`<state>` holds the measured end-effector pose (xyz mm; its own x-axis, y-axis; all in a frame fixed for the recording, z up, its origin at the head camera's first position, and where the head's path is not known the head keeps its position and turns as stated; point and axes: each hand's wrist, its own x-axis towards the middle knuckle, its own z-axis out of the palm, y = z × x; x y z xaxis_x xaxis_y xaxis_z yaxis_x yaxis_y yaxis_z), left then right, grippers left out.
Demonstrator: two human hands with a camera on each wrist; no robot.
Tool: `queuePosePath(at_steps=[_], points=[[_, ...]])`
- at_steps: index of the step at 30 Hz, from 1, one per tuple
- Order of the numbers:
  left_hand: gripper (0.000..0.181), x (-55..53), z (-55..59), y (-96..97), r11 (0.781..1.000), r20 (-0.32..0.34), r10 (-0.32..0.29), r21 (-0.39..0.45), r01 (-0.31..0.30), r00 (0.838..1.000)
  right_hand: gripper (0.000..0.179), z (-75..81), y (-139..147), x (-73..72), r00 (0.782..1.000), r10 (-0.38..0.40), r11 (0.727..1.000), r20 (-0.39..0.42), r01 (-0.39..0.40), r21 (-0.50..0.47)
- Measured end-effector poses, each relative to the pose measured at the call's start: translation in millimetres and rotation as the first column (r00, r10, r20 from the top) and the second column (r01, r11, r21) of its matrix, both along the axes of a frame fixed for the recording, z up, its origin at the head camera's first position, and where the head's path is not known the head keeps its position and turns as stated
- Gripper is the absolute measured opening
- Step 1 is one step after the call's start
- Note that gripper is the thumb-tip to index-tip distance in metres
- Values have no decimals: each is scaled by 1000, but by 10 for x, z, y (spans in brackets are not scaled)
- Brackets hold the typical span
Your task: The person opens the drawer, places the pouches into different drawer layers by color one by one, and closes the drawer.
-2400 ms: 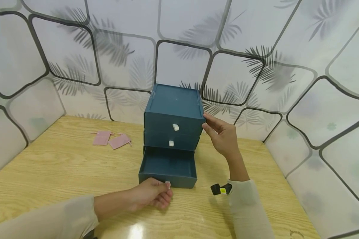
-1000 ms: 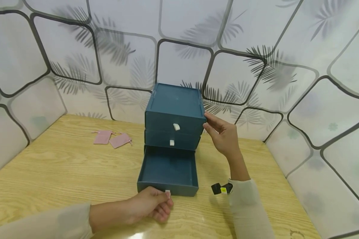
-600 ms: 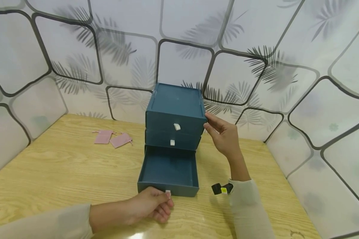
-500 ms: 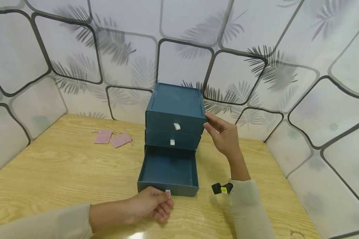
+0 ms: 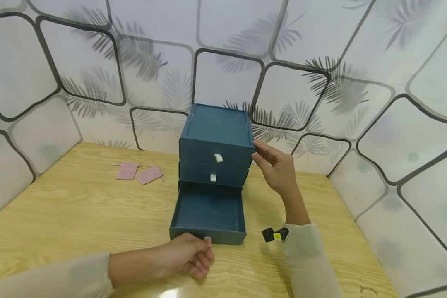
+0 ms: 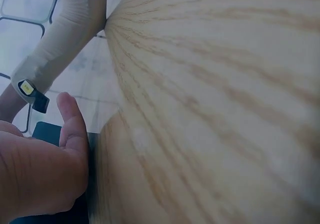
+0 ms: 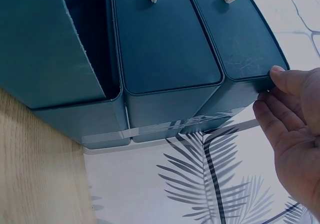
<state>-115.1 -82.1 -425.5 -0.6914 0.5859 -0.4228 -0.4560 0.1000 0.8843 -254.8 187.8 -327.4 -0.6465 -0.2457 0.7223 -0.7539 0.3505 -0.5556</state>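
Note:
A dark blue drawer cabinet (image 5: 217, 142) stands on the wooden table, its bottom drawer (image 5: 208, 211) pulled out toward me and bare inside. My left hand (image 5: 179, 254) pinches the small white pull tab (image 5: 207, 239) on that drawer's front between thumb and fingers. In the left wrist view the left hand (image 6: 45, 171) hides the tab. My right hand (image 5: 277, 169) grips the cabinet's upper right front corner. The right wrist view shows the right hand's (image 7: 295, 114) thumb at the front edge and its fingers on the side. The two upper drawers (image 7: 167, 39) are closed.
Two pink drawstring pouches (image 5: 138, 171) lie flat on the table (image 5: 97, 215), left of the cabinet. A patterned wall covering (image 5: 156, 74) rises close behind the cabinet and along both sides. Clear tape (image 7: 165, 124) runs along the cabinet's side.
The bottom drawer has come further out toward me since the oldest frame, my left hand moving with its tab. Over the last second both hands have hardly moved.

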Motion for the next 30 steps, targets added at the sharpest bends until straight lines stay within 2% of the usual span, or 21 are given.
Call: queuePosePath(at_steps=[4, 8, 11, 15, 21, 26, 30], points=[[35, -3, 16, -9, 997, 7, -81, 0, 81, 997, 38, 3, -8, 7, 1000, -1, 1000, -1, 1, 5], [33, -6, 51, -12, 986, 18, -168, 10, 168, 986, 39, 6, 0, 5, 1000, -2, 1000, -9, 2, 14], [32, -17, 113, -20, 974, 18, -225, 38, 224, 974, 39, 6, 9, -1, 1000, -2, 1000, -10, 3, 19], [32, -52, 220, -39, 958, -22, -274, 79, 274, 962, 39, 1, 14, -5, 1000, 3, 1000, -13, -3, 15], [34, -129, 367, -53, 950, -91, -293, 85, 300, 952, 39, 8, 5, 9, 1000, -12, 1000, -3, 12, 18], [34, -192, 480, -75, 957, -132, -269, 74, 281, 954, 39, 12, -11, 8, 1000, -28, 999, -4, 28, 24], [34, -256, 558, -101, 962, -133, -254, 67, 264, 958, 38, 11, -17, 12, 1000, -26, 999, -13, 26, 18]])
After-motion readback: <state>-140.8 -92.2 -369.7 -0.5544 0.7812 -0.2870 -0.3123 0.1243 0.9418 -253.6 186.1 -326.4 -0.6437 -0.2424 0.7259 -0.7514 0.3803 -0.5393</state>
